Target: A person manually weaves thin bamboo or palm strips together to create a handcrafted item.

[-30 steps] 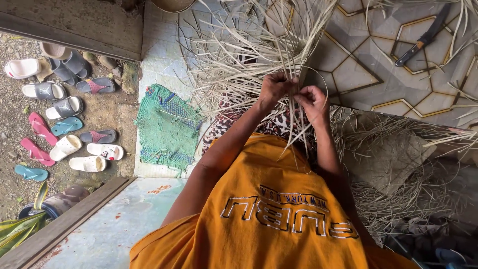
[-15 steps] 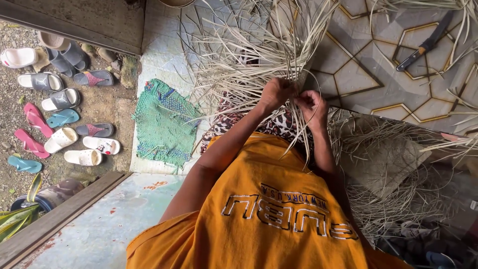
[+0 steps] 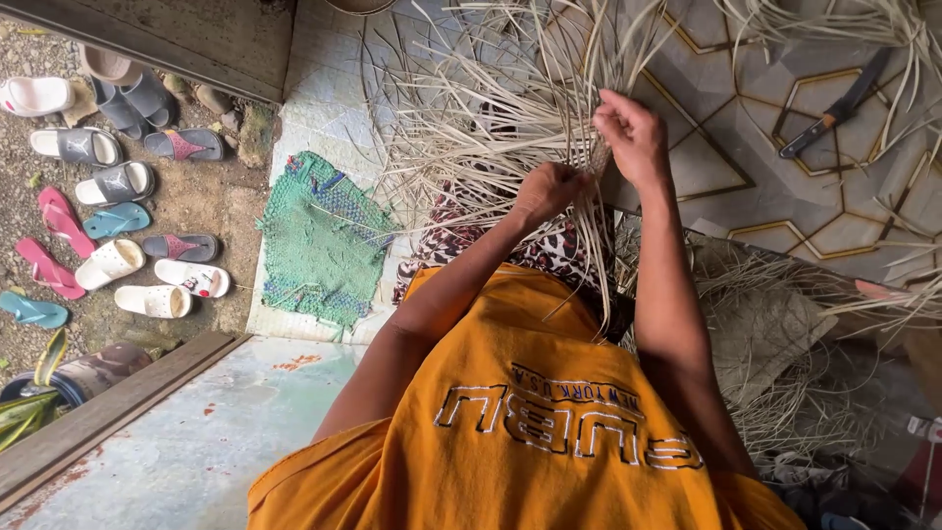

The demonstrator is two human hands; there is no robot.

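Dry straw-like strips: pale, matt, fibrous; orange shirt: soft cloth; green mat: coarse knit; floor tiles: smooth, slight sheen; sandals: plastic, rubbery

tiled floor | knife | green mat | straw strips

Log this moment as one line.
left hand: grips pale straw strips | right hand: pinches strips, raised | knife: on patterned floor, apart | green mat: left

Two hands, left and right, one knife, one green mat, many pale straw strips.
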